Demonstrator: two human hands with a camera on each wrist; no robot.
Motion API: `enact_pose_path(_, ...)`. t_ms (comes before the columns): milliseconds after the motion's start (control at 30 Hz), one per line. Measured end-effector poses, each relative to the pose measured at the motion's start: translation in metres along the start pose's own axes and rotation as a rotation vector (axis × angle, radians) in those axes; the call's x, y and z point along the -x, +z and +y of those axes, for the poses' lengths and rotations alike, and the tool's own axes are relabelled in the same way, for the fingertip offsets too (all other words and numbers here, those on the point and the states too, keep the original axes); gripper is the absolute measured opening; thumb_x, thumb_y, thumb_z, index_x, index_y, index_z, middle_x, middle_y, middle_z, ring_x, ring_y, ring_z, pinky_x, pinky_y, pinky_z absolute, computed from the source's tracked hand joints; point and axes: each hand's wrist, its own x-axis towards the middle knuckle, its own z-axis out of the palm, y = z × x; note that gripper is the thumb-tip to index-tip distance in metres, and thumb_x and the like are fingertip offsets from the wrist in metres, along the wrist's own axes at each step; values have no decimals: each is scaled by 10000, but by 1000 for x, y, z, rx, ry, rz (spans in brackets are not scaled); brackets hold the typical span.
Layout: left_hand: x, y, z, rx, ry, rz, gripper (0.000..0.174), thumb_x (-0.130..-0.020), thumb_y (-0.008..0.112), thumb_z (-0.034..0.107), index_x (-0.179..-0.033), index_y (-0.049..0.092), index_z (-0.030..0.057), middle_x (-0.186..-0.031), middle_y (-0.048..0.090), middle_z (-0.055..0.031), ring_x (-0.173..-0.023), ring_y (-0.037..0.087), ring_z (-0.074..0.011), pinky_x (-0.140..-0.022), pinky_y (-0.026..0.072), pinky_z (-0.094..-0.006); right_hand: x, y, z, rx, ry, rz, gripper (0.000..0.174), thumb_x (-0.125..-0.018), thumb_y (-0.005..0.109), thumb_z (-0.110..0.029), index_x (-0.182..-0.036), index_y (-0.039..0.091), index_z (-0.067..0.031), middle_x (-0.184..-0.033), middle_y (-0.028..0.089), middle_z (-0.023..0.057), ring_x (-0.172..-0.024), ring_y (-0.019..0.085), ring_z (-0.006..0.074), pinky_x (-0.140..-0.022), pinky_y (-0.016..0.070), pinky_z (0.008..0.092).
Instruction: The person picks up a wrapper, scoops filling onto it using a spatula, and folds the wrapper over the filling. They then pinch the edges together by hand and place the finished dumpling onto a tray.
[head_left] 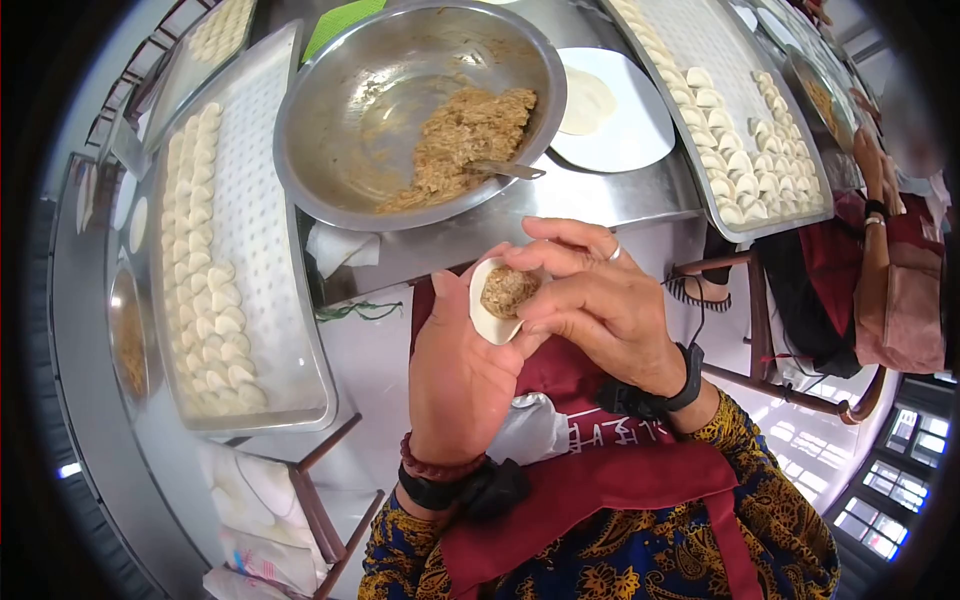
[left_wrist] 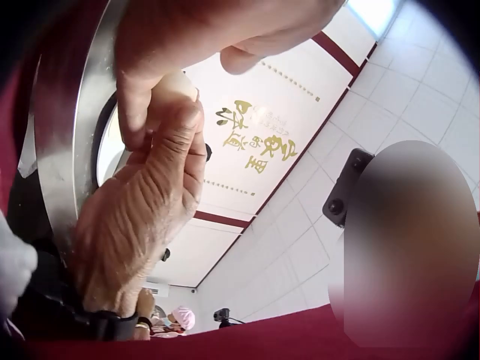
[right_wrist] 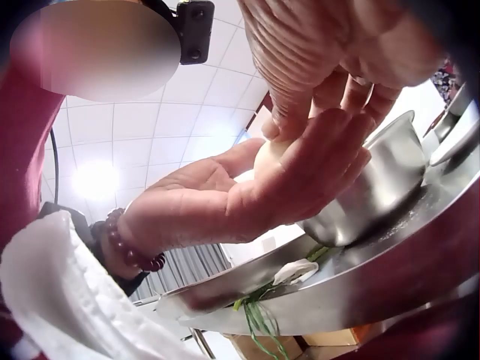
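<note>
An unsealed dumpling [head_left: 493, 327] shows a round white wrapper with a ball of brown meat filling [head_left: 508, 292] in its middle. My left hand [head_left: 455, 375] holds it from the left and below, thumb up beside the wrapper. In the right wrist view the fingers of that hand [right_wrist: 255, 199] curl round the dumpling [right_wrist: 268, 160]. My right hand [head_left: 615, 315] pinches the wrapper's right edge between thumb and fingers. From the left wrist, only a pale bit of the dumpling [left_wrist: 174, 90] shows between both hands; the filling is hidden there.
Ahead on the metal table stands a large steel bowl [head_left: 330, 100] of meat filling with a metal-handled utensil [head_left: 510, 170] in it. A white plate [head_left: 635, 125] with wrappers [head_left: 585, 100] lies beside it. Dumpling trays flank it left [head_left: 265, 300] and right [head_left: 740, 235]. Another person's hand [head_left: 868, 160] is at right.
</note>
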Motion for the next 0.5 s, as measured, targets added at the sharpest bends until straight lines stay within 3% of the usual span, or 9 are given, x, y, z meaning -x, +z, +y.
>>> enact_pose_path(100,3,3,-6,-243,64,-81,578,-1054,426,364,-1414,379,-85,-1371,520,-164,-1239,541,-282,-1008,475,-429,-2,-1,-3,-53,97,18,67,-795,725,-53,-861,715,-63,-1117,720,102,-1187,600,326,-938,498,385)
enact_pose_path(200,4,0,-8,-404,83,-102,559,-1029,514,282,-1434,382,-80,-1349,540,-148,-1182,571,-242,-938,511,-381,-1,1,-3,-165,212,54,94,-799,744,-52,-889,717,-59,-1145,716,117,-1215,578,324,-983,458,403)
enact_pose_path(500,2,-4,-11,-501,151,-77,470,-1036,489,152,-1439,405,-75,-1297,571,-125,-1013,582,-168,-757,495,-292,-5,4,-1,-175,188,78,102,-812,735,-40,-911,717,-56,-1130,717,122,-1184,602,316,-953,485,380)
